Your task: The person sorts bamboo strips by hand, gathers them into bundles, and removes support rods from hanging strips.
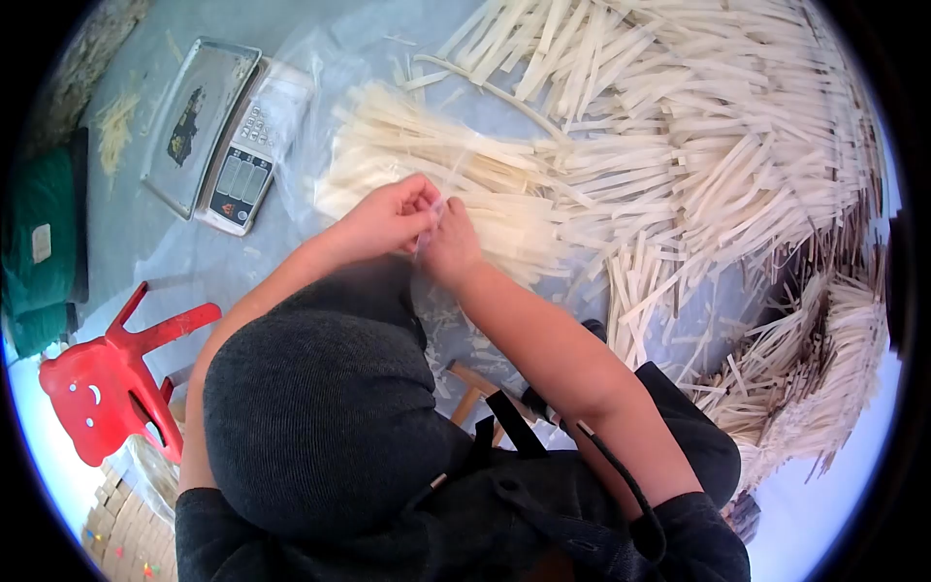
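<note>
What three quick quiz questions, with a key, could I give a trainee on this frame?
1. Choose: the stool is A) green, B) red, C) yellow.
2. True or false: in the picture, the scale is to the left of the bunch of pale strips just beyond the hands.
3. What thin thing do the left hand and the right hand hold between them?

Key: 1. B. 2. True. 3. A see-through plastic strip, which runs on across the bunch.
</note>
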Demonstrator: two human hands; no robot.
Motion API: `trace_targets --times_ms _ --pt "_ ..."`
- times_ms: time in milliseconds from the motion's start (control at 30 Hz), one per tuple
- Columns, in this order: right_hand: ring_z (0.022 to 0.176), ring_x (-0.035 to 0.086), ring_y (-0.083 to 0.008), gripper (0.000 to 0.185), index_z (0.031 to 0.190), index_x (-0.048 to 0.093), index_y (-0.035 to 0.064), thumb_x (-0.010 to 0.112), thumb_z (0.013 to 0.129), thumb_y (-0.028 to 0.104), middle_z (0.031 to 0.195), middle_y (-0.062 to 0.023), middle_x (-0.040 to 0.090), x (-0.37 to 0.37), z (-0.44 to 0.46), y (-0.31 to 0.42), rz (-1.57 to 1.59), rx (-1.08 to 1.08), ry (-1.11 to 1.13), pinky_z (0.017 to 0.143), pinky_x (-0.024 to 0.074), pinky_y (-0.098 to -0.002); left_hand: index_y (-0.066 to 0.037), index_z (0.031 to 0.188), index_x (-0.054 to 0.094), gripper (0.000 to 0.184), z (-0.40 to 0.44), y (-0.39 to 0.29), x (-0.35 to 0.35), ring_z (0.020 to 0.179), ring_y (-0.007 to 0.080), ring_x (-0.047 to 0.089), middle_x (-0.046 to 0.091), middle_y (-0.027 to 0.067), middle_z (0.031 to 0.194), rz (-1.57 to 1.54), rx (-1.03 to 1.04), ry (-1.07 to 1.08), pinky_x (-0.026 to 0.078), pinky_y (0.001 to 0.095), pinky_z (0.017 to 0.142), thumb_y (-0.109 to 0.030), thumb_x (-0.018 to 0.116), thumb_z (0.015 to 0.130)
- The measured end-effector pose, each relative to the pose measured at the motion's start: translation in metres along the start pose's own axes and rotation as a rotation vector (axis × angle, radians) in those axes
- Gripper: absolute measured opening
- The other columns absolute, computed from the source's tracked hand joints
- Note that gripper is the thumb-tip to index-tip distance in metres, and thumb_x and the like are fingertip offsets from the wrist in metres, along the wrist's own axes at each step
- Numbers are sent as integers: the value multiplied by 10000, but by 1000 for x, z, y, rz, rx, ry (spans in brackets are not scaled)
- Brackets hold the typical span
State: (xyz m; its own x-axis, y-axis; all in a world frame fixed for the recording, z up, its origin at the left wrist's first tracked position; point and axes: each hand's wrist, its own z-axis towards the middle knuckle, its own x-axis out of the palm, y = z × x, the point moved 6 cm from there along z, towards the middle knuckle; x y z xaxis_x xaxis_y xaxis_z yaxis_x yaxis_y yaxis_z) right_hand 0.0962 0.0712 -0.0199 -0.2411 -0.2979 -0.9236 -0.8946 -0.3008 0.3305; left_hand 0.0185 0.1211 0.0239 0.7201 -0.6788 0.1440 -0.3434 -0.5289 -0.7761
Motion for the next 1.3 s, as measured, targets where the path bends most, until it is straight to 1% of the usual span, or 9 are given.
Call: trace_targets --times_ms 100,300,433,600,700,833,933,1233,1300 --pt "1263 444 -270 385 1153 631 77 620 809 252 1284 -124 556 3 -9 9 56 -48 323 1058 284 -414 -94 1113 538 196 2 21 -3 817 73 581 594 -11 952 75 -111 39 515 241 649 -153 571 929" --pt "1260 477 -295 491 1192 603 15 719 781 256 1210 -114 621 -94 -47 -35 433 -108 -156 1001 410 -396 -108 1151 575 240 -2 12 -18 774 69 581 598 -17 933 158 -68 -76 505 226 662 -169 595 920" --pt "955 634 -165 391 1193 605 42 694 843 193 1156 -114 644 -112 -87 -123 878 317 -575 790 504 -253 -127 1138 642 236 -7 -1 -19 767 63 568 618 -21 891 188 -28 -75 493 223 671 -218 597 926" --pt "1191 504 -195 509 1313 530 103 612 907 398 1333 -79 539 -42 -161 -209 1051 1087 -582 976 397 -306 -64 1124 662 328 -21 12 -137 885 124 601 665 11 942 362 321 -822 471 252 820 -318 576 936" --pt "1313 383 -249 692 1431 377 85 554 906 499 1449 -133 401 -20 -157 -170 1369 1254 -405 1066 299 -345 -40 1178 626 476 -19 55 -187 1061 216 593 649 121 1133 498 161 -1031 436 315 938 -438 546 931" --pt "1332 360 -262 746 1465 310 86 543 904 519 1474 -142 358 -11 -118 -147 1446 934 -266 1079 277 -342 -11 1345 470 716 0 111 -154 1231 256 483 518 127 1344 -150 -290 -660 357 395 1027 -584 476 914" --pt "1313 388 -232 685 1435 384 83 549 912 495 1442 -135 413 -33 -94 -122 1398 778 -224 1074 282 -332 -64 1372 455 757 -31 76 -146 1267 269 441 489 100 1375 -165 -262 -356 351 444 1019 -645 464 887" --pt "1289 397 -292 744 1436 376 167 496 867 633 1425 -89 432 18 -166 -145 1502 1279 -278 1072 239 -481 -166 1508 209 904 -26 71 -160 1364 301 313 303 81 1513 84 -226 -652 281 542 1050 -718 463 837" --pt "1277 405 -298 768 1448 349 202 486 853 669 1450 -88 399 33 -143 -95 1860 1091 -139 1050 273 -489 -202 1524 162 917 -12 75 -135 1413 269 212 178 46 1569 35 -208 -394 209 568 1069 -730 453 832"
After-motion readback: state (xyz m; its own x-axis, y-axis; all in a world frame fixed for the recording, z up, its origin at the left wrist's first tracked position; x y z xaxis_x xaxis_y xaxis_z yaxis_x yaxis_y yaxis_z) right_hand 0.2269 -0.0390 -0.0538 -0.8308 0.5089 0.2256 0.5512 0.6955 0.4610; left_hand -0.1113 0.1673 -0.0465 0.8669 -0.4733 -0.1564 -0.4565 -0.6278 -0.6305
